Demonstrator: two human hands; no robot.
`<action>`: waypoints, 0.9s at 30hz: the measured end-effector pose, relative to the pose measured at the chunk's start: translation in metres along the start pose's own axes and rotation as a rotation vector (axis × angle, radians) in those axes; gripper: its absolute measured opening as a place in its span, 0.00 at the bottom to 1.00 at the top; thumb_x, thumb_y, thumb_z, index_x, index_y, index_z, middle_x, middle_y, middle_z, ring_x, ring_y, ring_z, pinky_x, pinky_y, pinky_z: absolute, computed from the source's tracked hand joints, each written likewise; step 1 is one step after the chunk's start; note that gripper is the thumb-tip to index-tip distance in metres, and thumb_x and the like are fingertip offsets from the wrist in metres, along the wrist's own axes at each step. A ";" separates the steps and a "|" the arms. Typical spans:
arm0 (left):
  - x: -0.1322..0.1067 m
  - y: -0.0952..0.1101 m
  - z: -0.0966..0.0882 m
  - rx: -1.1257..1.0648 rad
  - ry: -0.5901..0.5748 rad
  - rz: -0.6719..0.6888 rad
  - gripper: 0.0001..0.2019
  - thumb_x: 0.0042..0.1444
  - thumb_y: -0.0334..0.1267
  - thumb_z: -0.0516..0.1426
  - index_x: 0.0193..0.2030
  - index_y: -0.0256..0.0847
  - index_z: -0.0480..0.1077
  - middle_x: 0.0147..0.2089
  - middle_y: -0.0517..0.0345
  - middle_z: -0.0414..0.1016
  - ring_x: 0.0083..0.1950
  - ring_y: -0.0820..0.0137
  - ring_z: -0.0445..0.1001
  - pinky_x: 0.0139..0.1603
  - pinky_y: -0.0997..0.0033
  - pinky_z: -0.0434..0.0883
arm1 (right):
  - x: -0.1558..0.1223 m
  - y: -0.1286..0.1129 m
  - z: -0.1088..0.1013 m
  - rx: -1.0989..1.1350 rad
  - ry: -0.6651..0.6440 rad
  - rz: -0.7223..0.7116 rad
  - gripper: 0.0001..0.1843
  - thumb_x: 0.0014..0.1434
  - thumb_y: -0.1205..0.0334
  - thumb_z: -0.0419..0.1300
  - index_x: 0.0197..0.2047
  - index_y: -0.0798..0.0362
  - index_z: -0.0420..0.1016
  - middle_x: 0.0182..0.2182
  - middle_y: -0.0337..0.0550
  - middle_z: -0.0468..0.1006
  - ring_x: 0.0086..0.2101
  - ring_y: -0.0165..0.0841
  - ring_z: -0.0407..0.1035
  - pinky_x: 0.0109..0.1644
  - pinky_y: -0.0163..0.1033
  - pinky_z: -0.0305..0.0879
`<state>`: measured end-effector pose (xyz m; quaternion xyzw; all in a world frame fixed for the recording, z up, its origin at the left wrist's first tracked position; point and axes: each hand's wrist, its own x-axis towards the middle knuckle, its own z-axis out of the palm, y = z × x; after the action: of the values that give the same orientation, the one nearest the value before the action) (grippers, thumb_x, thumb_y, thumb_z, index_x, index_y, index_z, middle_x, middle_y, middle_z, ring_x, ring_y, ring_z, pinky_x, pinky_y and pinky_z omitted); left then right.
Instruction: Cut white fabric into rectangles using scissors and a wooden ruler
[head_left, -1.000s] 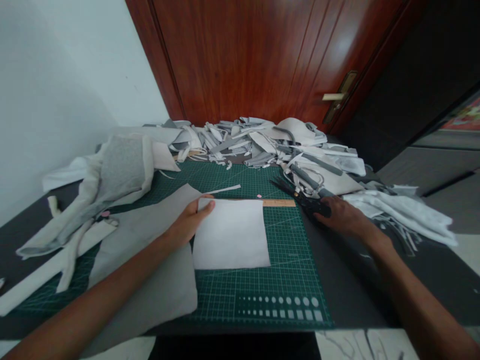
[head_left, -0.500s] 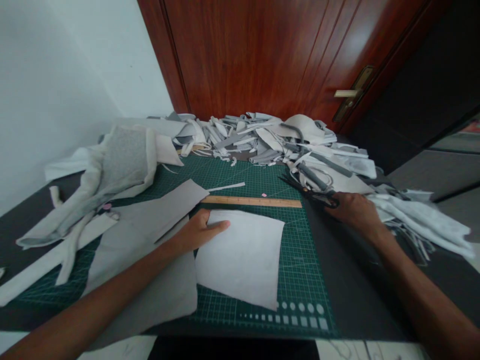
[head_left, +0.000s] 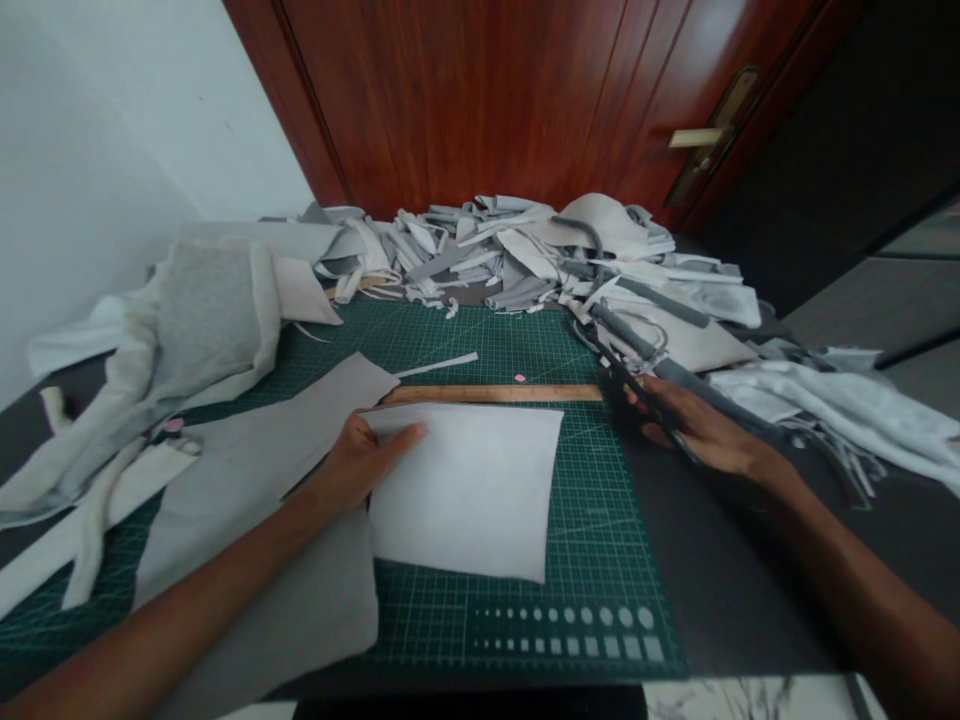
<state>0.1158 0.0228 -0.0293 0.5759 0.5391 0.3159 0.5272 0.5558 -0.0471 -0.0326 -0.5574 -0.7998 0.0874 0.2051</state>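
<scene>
My left hand [head_left: 364, 462] lies flat with its fingers on the left edge of a white fabric sheet [head_left: 469, 490]. The sheet rests on a green cutting mat [head_left: 480, 345], just below a wooden ruler [head_left: 491, 394]. Under my left forearm lie two grey fabric pieces [head_left: 262, 450]. My right hand [head_left: 701, 432] grips black scissors [head_left: 626, 375], whose blades point up and left beside a grey strip. The hand partly hides the scissors' handles.
A heap of grey and white fabric scraps [head_left: 517, 255] fills the back of the dark table [head_left: 735, 560], against a wooden door [head_left: 465, 90] with a brass handle [head_left: 697, 138]. A grey-and-white garment [head_left: 202, 320] lies at left, white offcuts [head_left: 847, 405] at right.
The white sheet has swung from square to slightly tilted and slid up toward the ruler. My left hand has moved to the sheet's left edge. My right hand now closes around the scissors.
</scene>
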 end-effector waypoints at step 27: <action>0.011 -0.001 0.000 -0.004 0.029 0.167 0.13 0.52 0.40 0.69 0.44 0.37 0.83 0.38 0.57 0.86 0.33 0.69 0.79 0.32 0.74 0.77 | 0.003 -0.016 0.007 0.001 -0.183 -0.095 0.17 0.60 0.43 0.65 0.41 0.47 0.73 0.37 0.46 0.81 0.37 0.43 0.74 0.45 0.48 0.68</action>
<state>0.1175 0.0330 -0.0328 0.6132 0.4960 0.3684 0.4923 0.5384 -0.0495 -0.0325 -0.5082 -0.8407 0.1286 0.1354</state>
